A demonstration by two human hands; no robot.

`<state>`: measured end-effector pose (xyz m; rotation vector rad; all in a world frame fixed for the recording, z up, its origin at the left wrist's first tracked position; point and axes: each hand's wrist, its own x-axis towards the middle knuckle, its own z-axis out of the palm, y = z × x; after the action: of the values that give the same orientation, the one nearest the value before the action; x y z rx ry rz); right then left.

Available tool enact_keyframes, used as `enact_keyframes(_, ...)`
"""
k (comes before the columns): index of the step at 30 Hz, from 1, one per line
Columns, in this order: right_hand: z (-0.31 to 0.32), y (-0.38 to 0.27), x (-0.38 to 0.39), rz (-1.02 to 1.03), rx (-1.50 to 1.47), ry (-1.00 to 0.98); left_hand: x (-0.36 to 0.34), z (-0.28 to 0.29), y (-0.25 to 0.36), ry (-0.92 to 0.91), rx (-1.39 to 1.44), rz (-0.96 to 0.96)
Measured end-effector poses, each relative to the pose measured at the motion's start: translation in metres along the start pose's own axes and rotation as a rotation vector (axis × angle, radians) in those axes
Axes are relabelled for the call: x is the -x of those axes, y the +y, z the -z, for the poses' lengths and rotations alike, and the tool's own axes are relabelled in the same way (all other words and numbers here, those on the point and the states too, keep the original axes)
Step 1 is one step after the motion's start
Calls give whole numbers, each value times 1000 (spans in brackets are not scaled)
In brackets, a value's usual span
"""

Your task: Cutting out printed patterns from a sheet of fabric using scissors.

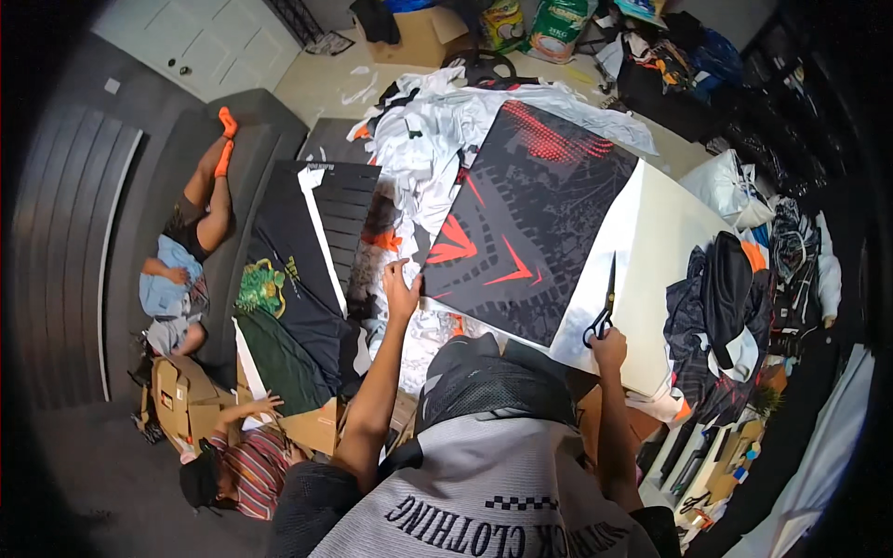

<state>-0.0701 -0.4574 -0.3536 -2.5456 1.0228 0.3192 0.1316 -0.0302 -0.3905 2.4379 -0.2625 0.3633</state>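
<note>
A black printed fabric panel [549, 219] with red arrow shapes and grey tread marks lies on the cream work table [684, 242]. White material shows along its right side. My left hand [401, 292] is at the panel's near left corner, fingers loosely bent and apart, with nothing visible in it. At the right, my right hand [609, 347] grips black-handled scissors [602, 316] above the white strip. Their blades point away from me and look closed together.
White cloth scraps [419, 139] heap behind and left of the panel. Dark garments [716, 307] pile at the table's right. At left, a person in a striped shirt [256, 474] reaches to a dark green cloth [288, 363]. Another person [200, 205] lies on a grey sofa [246, 130].
</note>
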Motion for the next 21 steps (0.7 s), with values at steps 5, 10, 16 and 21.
enact_keyframes(5,10,-17,-22,-134,156,-88,18,-15,-19,-123,279,216)
enact_keyframes(10,20,-12,-43,-132,128,-218,31,-28,-18,-144,315,344)
enact_keyframes(16,20,9,-38,-150,-9,-156,32,-34,-22,-144,313,302)
enact_keyframes(21,23,21,-31,-229,-106,-100,33,-38,-27,-165,309,332)
